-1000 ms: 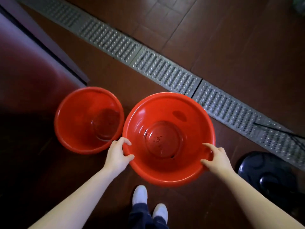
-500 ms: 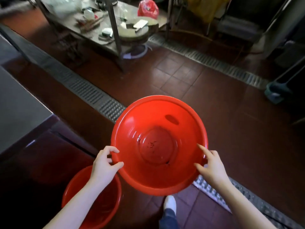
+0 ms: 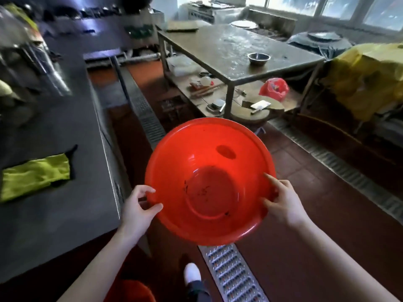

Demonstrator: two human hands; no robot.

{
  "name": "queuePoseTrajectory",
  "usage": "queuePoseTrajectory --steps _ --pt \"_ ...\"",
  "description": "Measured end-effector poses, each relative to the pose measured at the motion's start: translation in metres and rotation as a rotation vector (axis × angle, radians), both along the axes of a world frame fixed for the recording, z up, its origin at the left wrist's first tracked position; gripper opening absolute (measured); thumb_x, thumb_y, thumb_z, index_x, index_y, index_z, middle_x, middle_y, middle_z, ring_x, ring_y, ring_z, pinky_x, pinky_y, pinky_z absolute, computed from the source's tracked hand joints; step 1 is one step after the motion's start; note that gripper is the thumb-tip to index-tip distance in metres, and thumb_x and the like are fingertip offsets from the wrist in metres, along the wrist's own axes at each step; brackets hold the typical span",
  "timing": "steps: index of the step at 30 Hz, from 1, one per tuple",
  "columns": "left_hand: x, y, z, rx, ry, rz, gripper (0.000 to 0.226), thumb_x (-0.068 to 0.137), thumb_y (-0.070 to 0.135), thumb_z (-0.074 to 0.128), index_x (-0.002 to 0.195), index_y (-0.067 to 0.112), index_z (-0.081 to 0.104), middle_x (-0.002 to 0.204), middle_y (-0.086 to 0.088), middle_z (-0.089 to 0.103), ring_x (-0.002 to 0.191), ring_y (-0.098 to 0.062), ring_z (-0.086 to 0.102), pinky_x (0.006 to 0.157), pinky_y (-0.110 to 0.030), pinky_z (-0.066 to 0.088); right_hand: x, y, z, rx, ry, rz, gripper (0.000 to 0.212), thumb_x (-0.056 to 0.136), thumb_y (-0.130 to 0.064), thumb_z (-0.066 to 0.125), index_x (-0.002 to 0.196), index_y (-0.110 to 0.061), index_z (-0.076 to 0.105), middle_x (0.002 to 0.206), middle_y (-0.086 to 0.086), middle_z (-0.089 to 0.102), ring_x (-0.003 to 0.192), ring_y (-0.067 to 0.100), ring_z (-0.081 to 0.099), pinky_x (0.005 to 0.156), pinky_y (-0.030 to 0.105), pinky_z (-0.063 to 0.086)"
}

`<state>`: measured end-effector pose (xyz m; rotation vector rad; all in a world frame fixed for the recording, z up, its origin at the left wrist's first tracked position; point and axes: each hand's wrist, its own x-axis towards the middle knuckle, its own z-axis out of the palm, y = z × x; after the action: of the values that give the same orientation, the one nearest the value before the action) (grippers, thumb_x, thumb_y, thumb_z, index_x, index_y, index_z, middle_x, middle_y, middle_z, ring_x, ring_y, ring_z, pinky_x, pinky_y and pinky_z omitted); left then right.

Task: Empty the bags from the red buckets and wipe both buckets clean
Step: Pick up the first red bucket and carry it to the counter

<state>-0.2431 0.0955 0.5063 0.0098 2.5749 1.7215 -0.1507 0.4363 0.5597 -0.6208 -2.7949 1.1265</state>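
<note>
I hold a wide red bucket (image 3: 196, 149) in the air at waist height, its mouth tilted toward me. It has no bag in it, only dark specks of dirt on its bottom. My left hand (image 3: 136, 211) grips its left rim and my right hand (image 3: 283, 203) grips its right rim. The second red bucket (image 3: 128, 290) stands on the floor by my left leg, only part of its rim showing at the bottom edge. A yellow-green cloth (image 3: 32, 177) lies flat on the steel counter (image 3: 65, 214) to my left.
A metal floor drain grate (image 3: 231, 273) runs under the bucket and past my white shoe (image 3: 192, 273). Ahead stands a steel table (image 3: 235, 53) with a small metal bowl (image 3: 258, 58); on its lower shelf lie a red plastic bag (image 3: 273, 88) and a cleaver. Yellow sheeting (image 3: 366, 79) covers things at right.
I have lifted the large bucket off the floor with both hands and raised my head; the view now takes in the counter and table, and the small bucket has dropped to the bottom edge.
</note>
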Motion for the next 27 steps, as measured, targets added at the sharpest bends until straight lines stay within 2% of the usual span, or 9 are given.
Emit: queuePoseTrajectory --steps 4,7,10,13,15,18,22,24,27 --pt "-0.095 -0.013 0.030 0.079 0.108 0.138 0.051 0.072 0.004 0.081 0.085 0.047 0.057 0.102 0.009 0.061 0.094 -0.010 0.060 0.079 -0.035 0.050 -0.133 -0.005 0.037 0.035 0.041 0.141 0.072 0.081 -0.007 0.070 0.146 -0.022 0.041 0.121 0.006 0.043 0.095 0.019 0.053 0.091 0.022 0.043" --pt "-0.156 -0.026 0.060 0.120 0.177 0.241 0.050 0.074 0.001 0.078 0.086 0.044 0.056 0.098 0.012 0.060 0.084 0.000 0.061 0.070 -0.024 0.050 -0.232 -0.019 0.068 0.031 0.082 0.242 0.072 0.081 -0.005 0.070 0.146 -0.021 0.043 0.117 0.005 0.041 0.106 0.022 0.053 0.099 0.022 0.038" --pt "-0.205 -0.045 0.089 0.134 0.239 0.375 0.041 0.074 -0.003 0.076 0.093 0.028 0.057 0.095 0.009 0.062 0.076 0.015 0.058 0.058 -0.009 0.046 -0.318 -0.042 0.095 0.003 0.125 0.361 0.072 0.083 -0.006 0.070 0.147 -0.023 0.041 0.130 0.011 0.045 0.118 0.026 0.054 0.106 0.029 0.040" --pt "-0.245 -0.068 0.110 0.088 0.273 0.492 0.038 0.075 -0.003 0.076 0.095 0.024 0.058 0.096 0.008 0.062 0.075 0.015 0.056 0.060 -0.005 0.044 -0.394 -0.068 0.111 -0.012 0.172 0.488 0.073 0.083 -0.005 0.070 0.147 -0.024 0.041 0.135 0.011 0.053 0.118 0.022 0.056 0.099 0.024 0.040" --pt "-0.266 -0.083 0.118 0.050 0.307 0.566 0.036 0.074 -0.004 0.076 0.096 0.018 0.059 0.098 0.003 0.062 0.082 0.006 0.057 0.065 -0.008 0.045 -0.445 -0.087 0.115 -0.005 0.198 0.547 0.073 0.081 -0.007 0.072 0.145 -0.027 0.043 0.131 0.013 0.055 0.111 0.020 0.057 0.092 0.019 0.036" --pt "-0.292 -0.102 0.130 0.044 0.366 0.705 0.035 0.073 -0.007 0.076 0.091 0.018 0.060 0.096 -0.003 0.064 0.086 -0.016 0.061 0.075 -0.032 0.053 -0.522 -0.120 0.121 -0.007 0.233 0.679 0.071 0.079 -0.007 0.074 0.143 -0.024 0.047 0.118 0.013 0.051 0.096 0.019 0.053 0.089 0.021 0.038" --pt "-0.310 -0.116 0.136 0.069 0.405 0.934 0.035 0.074 -0.005 0.076 0.091 0.020 0.060 0.091 0.002 0.063 0.068 0.001 0.061 0.057 -0.024 0.054 -0.609 -0.172 0.126 -0.056 0.259 0.922 0.070 0.078 -0.007 0.073 0.142 -0.020 0.048 0.112 0.010 0.051 0.100 0.027 0.058 0.098 0.036 0.046" --pt "-0.314 -0.121 0.136 0.083 0.410 1.016 0.035 0.075 -0.004 0.076 0.091 0.023 0.060 0.091 0.002 0.062 0.075 -0.007 0.062 0.059 -0.024 0.053 -0.643 -0.198 0.127 -0.088 0.267 1.049 0.070 0.079 -0.009 0.071 0.143 -0.020 0.047 0.120 0.013 0.056 0.108 0.030 0.059 0.100 0.041 0.047" --pt "-0.318 -0.129 0.136 0.035 0.376 1.140 0.036 0.076 -0.001 0.076 0.091 0.028 0.061 0.097 0.000 0.062 0.089 -0.020 0.061 0.072 -0.037 0.056 -0.680 -0.235 0.126 -0.102 0.244 1.185 0.069 0.081 -0.013 0.071 0.144 -0.023 0.044 0.127 0.016 0.053 0.114 0.028 0.057 0.104 0.041 0.045"
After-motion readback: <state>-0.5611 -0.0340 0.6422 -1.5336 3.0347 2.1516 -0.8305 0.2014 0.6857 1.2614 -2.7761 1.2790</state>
